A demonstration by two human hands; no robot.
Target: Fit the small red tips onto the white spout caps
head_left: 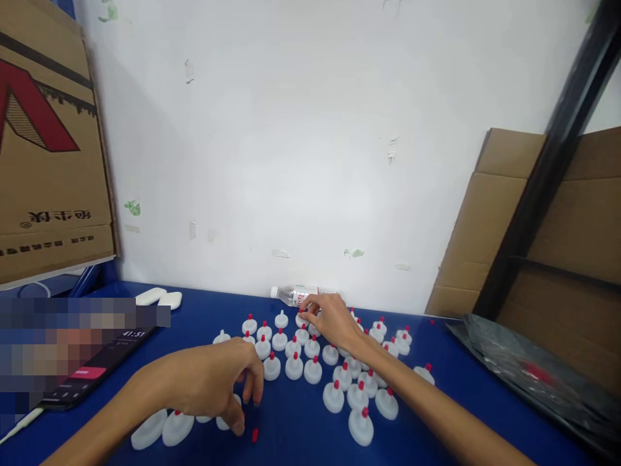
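Many white round nozzle lids point(313, 371), most tipped with small red caps point(336, 384), stand spread over the blue table. My right hand point(332, 318) reaches to the back rows, thumb and fingertips closed at the red cap point(301, 312) of a white lid point(301, 320). Near the front left, my left hand point(213, 378) hovers with fingers curled, thumb apart from them and nothing visible in its grip. Beside its thumb lies a loose red cap point(255, 435), and white lids point(177, 428) sit partly hidden beneath it. One lid point(281, 319) at the back has no red cap.
A clear plastic bottle point(291, 295) lies against the white wall. On the left are a phone point(104, 356) with a cable, white oval items point(169, 300) and a large cardboard box point(53, 162). A dark plastic bag point(514, 362) and cardboard point(490, 220) are at right.
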